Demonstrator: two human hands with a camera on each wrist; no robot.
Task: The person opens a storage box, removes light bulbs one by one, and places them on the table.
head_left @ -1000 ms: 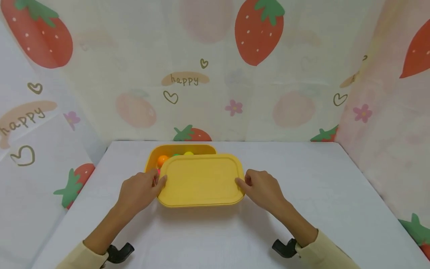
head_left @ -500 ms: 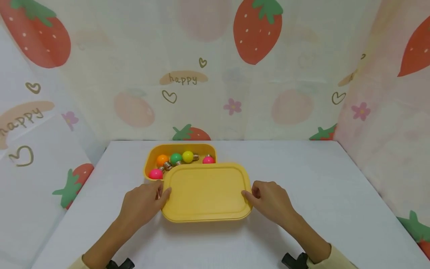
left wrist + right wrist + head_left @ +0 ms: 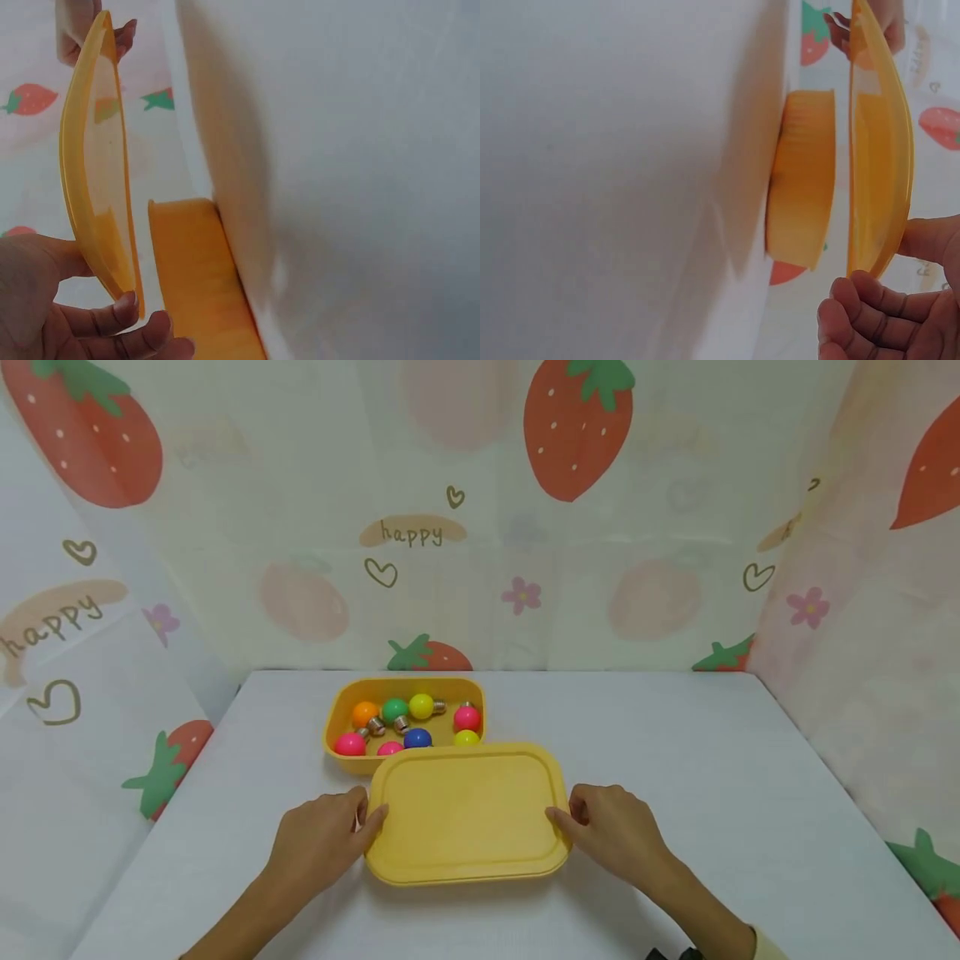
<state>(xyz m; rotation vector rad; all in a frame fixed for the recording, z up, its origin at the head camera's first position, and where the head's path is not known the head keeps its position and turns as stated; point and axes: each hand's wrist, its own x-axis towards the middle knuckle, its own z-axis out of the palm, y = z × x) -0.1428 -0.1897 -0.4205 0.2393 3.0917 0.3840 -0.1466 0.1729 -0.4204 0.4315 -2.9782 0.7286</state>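
Observation:
A yellow rectangular lid is held up by its two short ends, above the table and in front of a yellow box. My left hand pinches its left end between thumb and fingers; my right hand pinches its right end likewise. Both wrist views show a gap between the lid and the box. Inside the box lie several coloured bulbs with metal screw bases: an orange bulb, a green bulb, a blue bulb, and pink and yellow ones. The lid hides part of the box's front right.
The white table extends on both sides of the box. A strawberry-print cloth hangs behind it and along the sides. A black wrist mount shows at the lower edge near the right sleeve.
Both hands have drawn the lid toward me and slightly to the right, off the box. More of the bulbs now show. The box has stayed in place.

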